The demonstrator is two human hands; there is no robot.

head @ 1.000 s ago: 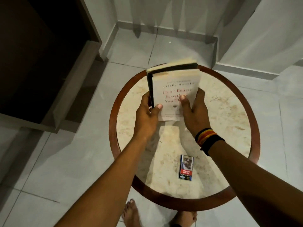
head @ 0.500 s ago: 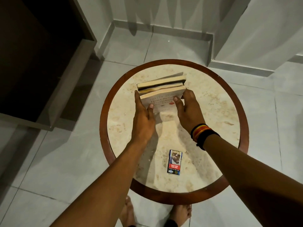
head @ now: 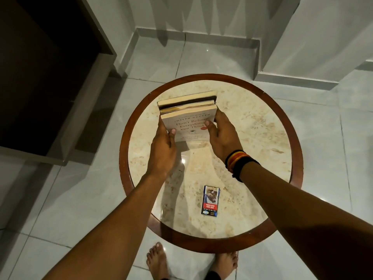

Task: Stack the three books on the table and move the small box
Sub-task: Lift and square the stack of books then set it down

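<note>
Three books (head: 188, 116) form a tilted stack at the far middle of the round table (head: 262, 138), their lower end on the marble top. The front one has a white cover with red lettering; two more show behind it as pale page edges and a dark cover. My left hand (head: 164, 147) grips the stack's left side, thumb on the cover. My right hand (head: 221, 136), with dark and orange bands at the wrist, holds the right side. The small box (head: 211, 200), blue and white with a red label, lies flat near the table's front edge, apart from both hands.
The table has a red-brown wooden rim (head: 123, 158) and stands on pale floor tiles. A dark wooden cabinet (head: 46, 77) is at the left. White walls with a skirting board (head: 201, 40) meet in the corner behind. My bare feet (head: 159, 261) show below the table.
The books came down from an upright hold above the table to a low tilted stack resting on the tabletop, with both hands still on their sides. The small box has not moved.
</note>
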